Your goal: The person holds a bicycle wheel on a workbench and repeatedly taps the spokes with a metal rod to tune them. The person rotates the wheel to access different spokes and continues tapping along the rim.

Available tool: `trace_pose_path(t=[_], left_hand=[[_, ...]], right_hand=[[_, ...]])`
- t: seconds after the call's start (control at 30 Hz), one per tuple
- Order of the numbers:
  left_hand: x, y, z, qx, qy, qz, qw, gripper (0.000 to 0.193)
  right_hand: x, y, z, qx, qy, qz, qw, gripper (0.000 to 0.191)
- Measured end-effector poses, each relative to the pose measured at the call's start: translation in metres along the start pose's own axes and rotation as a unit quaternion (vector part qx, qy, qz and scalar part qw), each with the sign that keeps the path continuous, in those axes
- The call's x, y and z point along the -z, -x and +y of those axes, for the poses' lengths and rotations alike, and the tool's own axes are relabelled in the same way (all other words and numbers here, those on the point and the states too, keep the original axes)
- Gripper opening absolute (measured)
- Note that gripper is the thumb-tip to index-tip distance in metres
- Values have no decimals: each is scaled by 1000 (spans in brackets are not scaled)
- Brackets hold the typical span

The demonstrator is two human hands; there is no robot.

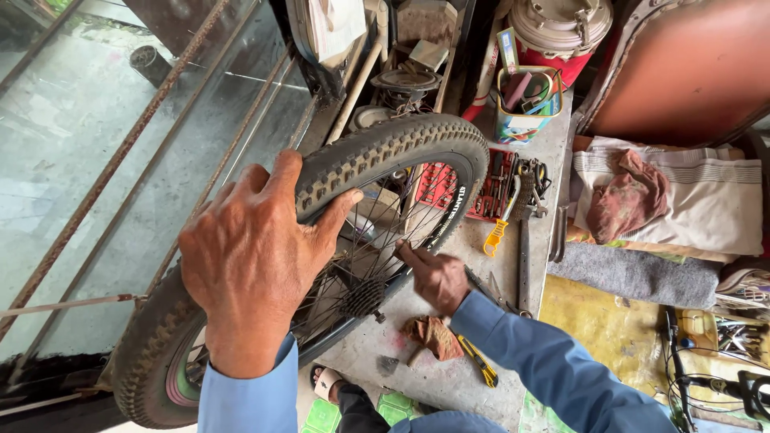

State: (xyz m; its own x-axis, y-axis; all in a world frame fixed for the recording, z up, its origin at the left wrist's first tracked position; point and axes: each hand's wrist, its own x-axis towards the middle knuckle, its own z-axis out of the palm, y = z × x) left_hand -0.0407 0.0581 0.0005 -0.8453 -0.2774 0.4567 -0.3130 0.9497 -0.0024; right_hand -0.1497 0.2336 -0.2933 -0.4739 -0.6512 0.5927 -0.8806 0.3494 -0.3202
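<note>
A bicycle wheel with a knobby black tyre (401, 144) stands upright in front of me, its spokes and rear sprocket cluster (362, 297) in view. My left hand (249, 256) grips the tyre's top edge, thumb over the tread. Lower down, my right hand (433, 277) reaches into the wheel with fingertips pinched at a spoke (401, 250) near the rim. Whether it holds a small tool I cannot tell.
On the concrete floor (449, 377) lie a reddish rag (433, 335), a yellow-handled cutter (479, 362), a long wrench (523, 256), a red tool tray (489, 188) and a yellow-handled brush (497, 232). Folded cloths (682, 204) rest to the right. Rusty bars (120, 160) run along the left.
</note>
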Motion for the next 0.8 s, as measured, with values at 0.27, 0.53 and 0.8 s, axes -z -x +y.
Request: trace_pose_path(t=[0.27, 0.53, 0.8], left_hand=[[-1, 1, 0, 2, -3, -2, 1000, 66], [-1, -1, 0, -9, -12, 13, 1000, 65], [0, -1, 1, 1, 2, -5, 1000, 63]], right_hand=[[-6, -3, -2, -15, -6, 37, 999, 39], [1, -7, 0, -11, -44, 10, 999, 49], [22, -18, 19, 28, -125, -56, 990, 45]])
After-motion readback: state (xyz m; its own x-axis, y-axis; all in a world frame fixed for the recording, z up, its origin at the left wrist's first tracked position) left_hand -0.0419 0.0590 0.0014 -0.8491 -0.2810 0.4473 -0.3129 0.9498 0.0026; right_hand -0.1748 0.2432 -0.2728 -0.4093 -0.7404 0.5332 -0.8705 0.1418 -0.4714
